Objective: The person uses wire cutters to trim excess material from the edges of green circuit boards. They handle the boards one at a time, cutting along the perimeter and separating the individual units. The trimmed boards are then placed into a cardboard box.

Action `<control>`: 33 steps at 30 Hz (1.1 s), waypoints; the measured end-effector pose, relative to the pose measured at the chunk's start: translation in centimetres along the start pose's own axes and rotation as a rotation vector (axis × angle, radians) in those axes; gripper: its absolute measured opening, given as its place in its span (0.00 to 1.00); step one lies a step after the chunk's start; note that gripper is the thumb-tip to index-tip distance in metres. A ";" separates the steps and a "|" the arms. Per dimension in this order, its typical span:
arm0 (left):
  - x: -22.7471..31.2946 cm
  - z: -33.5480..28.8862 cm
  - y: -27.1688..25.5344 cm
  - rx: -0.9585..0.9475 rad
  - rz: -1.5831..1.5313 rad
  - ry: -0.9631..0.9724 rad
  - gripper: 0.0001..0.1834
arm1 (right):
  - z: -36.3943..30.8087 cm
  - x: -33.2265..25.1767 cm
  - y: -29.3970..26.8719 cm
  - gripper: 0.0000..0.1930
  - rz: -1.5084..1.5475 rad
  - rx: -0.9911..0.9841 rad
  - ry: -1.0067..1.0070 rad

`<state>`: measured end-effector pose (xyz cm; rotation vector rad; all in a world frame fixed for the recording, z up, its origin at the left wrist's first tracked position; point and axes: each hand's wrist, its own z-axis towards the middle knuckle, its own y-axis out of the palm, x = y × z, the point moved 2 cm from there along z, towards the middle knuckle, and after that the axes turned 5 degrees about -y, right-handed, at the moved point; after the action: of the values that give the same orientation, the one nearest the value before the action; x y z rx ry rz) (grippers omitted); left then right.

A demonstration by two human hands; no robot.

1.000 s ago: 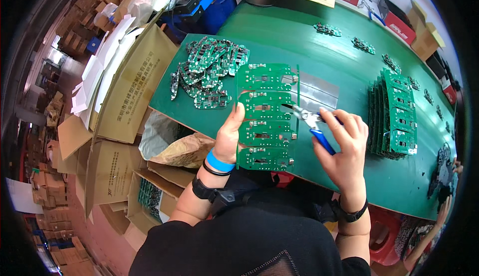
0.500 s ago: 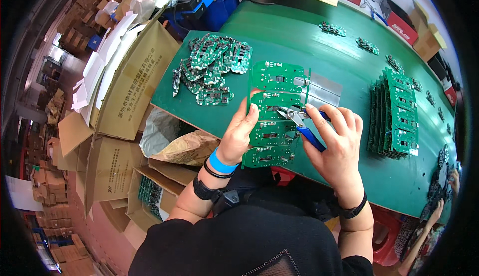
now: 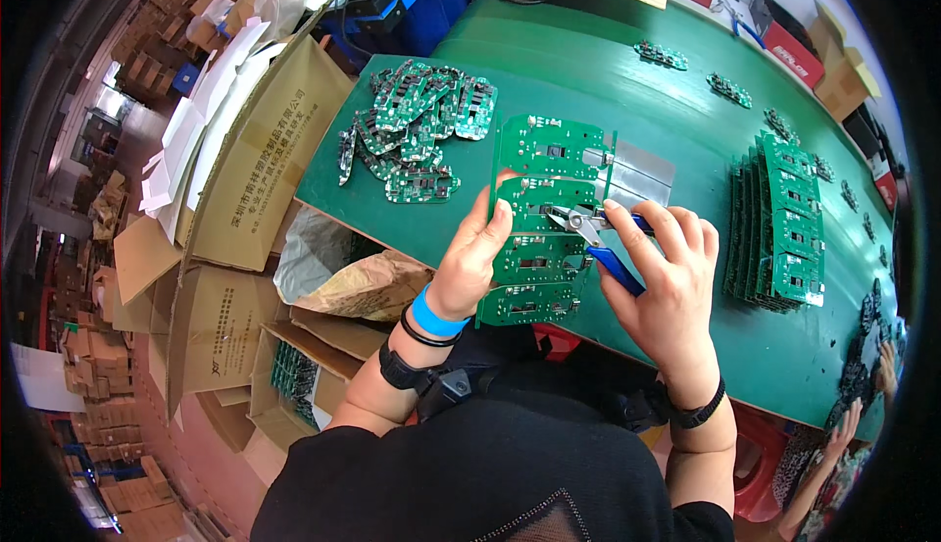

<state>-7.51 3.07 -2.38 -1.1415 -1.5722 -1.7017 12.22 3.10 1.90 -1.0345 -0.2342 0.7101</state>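
Note:
My left hand [image 3: 474,253] grips the left edge of a green circuit board panel [image 3: 551,155], thumb on top. The panel is made of several joined boards in a column and is held above the green tabletop. My right hand [image 3: 674,282] is closed around a pair of cutting pliers [image 3: 616,268] with blue handles. Their metal jaws lie over the right half of the panel, around the seam between its second and third boards; whether they bite into it I cannot tell. A flat silvery plate [image 3: 642,177] lies on the table just beyond.
Separate small circuit boards [image 3: 420,116] are heaped at the table's left. A stack of green panels [image 3: 792,233] stands at the right. Spaced boards [image 3: 729,90] line the far side. Open cardboard boxes [image 3: 265,155] flank the left edge. Another person's hand [image 3: 845,429] is at the far right.
The pliers and my right hand have shifted slightly to the right and up along the panel. The panel has tilted a little. The other person's hand has moved left.

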 end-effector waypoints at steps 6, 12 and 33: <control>-0.1 -0.1 0.1 0.018 0.014 0.002 0.25 | -0.1 0.0 0.0 0.31 -0.028 -0.011 -0.006; -0.1 0.1 0.1 0.031 -0.004 -0.024 0.24 | -0.2 0.3 0.1 0.31 -0.034 0.009 -0.021; -1.7 0.7 -2.9 -0.297 -0.857 -0.274 0.37 | -1.1 1.9 1.1 0.25 0.072 0.088 0.104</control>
<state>-8.99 4.00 -5.40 -0.9063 -2.2416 -2.4615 13.75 3.88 0.08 -0.9965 -0.0752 0.7235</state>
